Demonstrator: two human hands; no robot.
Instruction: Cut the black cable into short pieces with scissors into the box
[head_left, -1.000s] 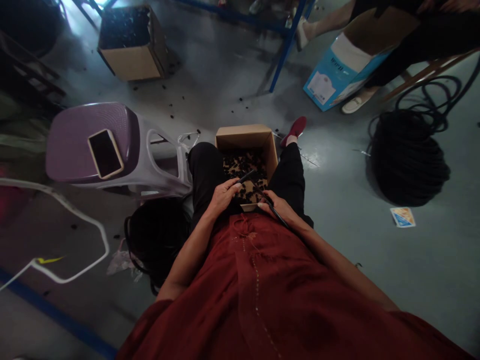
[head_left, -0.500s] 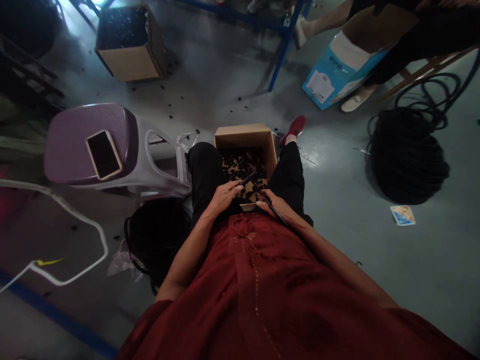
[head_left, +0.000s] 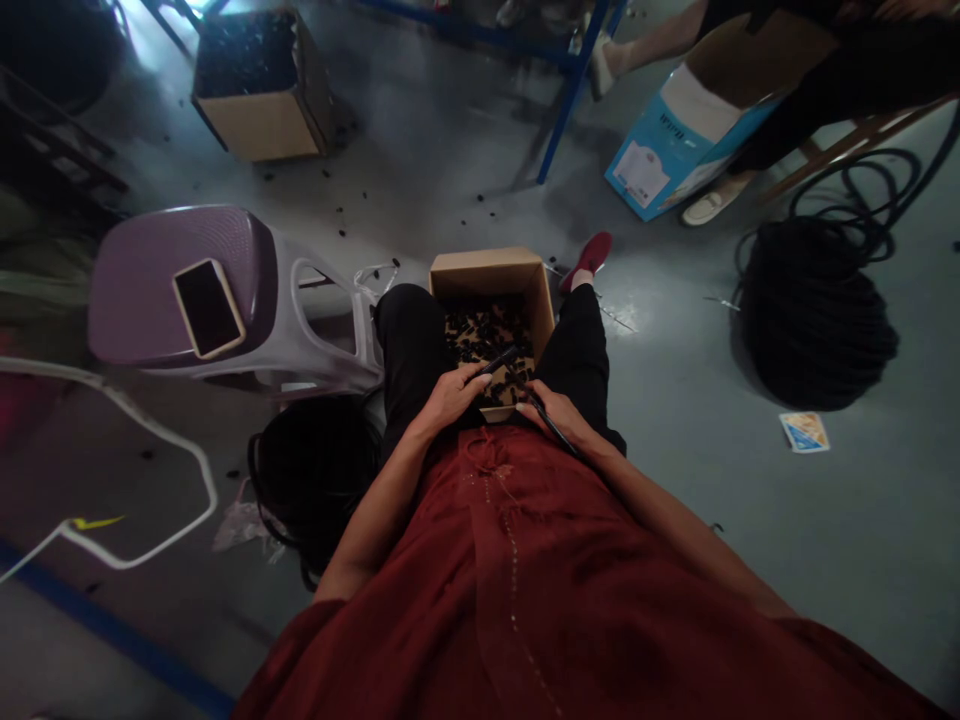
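My left hand [head_left: 452,395] is closed round a short black strip [head_left: 502,357], whose free end points to the upper right over the box. Facing it, my right hand [head_left: 561,412] is wrapped round a slender dark tool [head_left: 553,428]. The tool's thin tip reaches towards the strip; its exact kind is too dark to make out. Below both hands an open cardboard box [head_left: 487,262] stands between my knees. Small black pieces [head_left: 480,325] lie scattered over its bottom.
A phone [head_left: 208,308] lies on a purple stool [head_left: 135,285] at left. Black coils [head_left: 315,480] sit below it, and a larger black coil [head_left: 817,310] at right. A box of black pieces [head_left: 259,125], a blue carton [head_left: 667,140] and a seated person's legs are farther off.
The black strip in my left hand has shifted slightly to the right. My right hand and its tool have moved only a little. The surroundings look the same.
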